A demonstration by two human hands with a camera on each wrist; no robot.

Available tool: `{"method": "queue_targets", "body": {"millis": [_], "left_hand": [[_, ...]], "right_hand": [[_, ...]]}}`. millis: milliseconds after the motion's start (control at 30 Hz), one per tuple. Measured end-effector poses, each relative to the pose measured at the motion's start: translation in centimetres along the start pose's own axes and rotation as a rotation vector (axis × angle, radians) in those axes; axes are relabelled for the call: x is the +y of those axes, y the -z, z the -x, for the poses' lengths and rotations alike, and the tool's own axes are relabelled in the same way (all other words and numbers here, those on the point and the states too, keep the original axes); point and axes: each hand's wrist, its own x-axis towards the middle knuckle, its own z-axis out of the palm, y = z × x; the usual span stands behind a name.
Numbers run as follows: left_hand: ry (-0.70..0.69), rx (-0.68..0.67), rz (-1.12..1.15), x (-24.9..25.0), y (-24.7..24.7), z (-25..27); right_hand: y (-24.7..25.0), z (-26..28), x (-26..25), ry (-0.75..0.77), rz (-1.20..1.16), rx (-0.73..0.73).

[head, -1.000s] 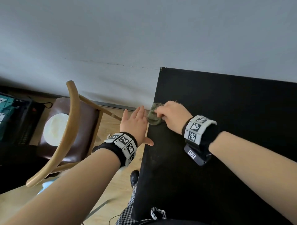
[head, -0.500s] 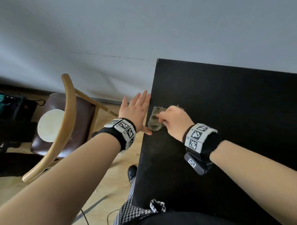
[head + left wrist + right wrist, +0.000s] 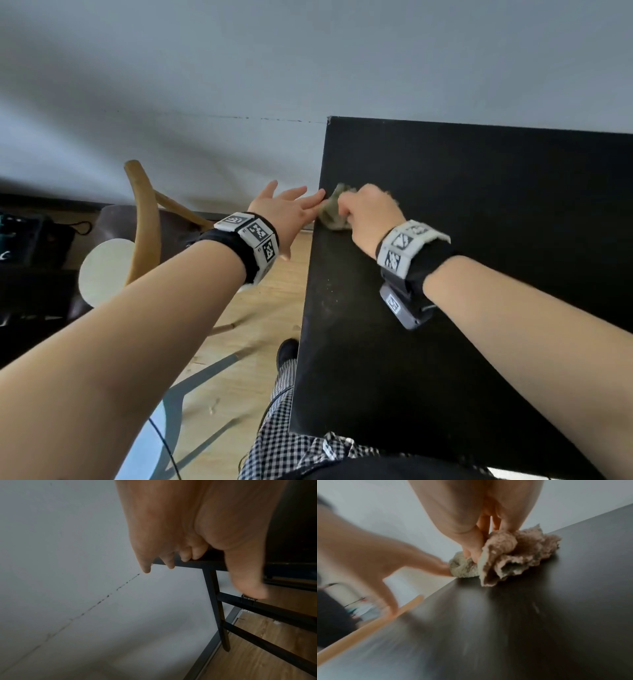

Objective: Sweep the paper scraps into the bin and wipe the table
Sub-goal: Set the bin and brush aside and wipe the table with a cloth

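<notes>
My right hand (image 3: 366,212) grips a crumpled grey-green cloth (image 3: 330,214) and presses it on the black table (image 3: 479,240) at its left edge. In the right wrist view the cloth (image 3: 510,555) bunches under my fingers (image 3: 472,547), partly over the table edge. My left hand (image 3: 287,209) is held open just off that edge, fingers straight, its fingertips touching the cloth. In the left wrist view my left hand (image 3: 197,563) hangs beside the table edge above the black table frame (image 3: 214,601). No paper scraps or bin are in view.
A wooden chair (image 3: 144,222) with a brown seat and a white round pad (image 3: 106,274) stands left of the table. A grey wall (image 3: 239,85) runs behind. Wood floor (image 3: 239,359) lies below, with my checked clothing (image 3: 291,445) and a shoe (image 3: 286,353) near the table.
Both hands have moved farther along the left table edge, away from me. The cloth stays at the edge, and my left hand's fingertips now touch it.
</notes>
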Motion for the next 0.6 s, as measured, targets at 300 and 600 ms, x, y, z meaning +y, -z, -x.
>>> {"method": "queue_targets", "body": {"millis": [300,600], "left_hand": [[-0.071,0.052,0.026,-1.0,0.4,0.0],[-0.141,0.068,0.006,-2.4,0.2,-0.3]], "right_hand": [[-2.1,5.0,-1.4,0.073,-0.124,-0.16],[-4.0,4.3,-3.8,-0.053,-0.237,0.03]]}}
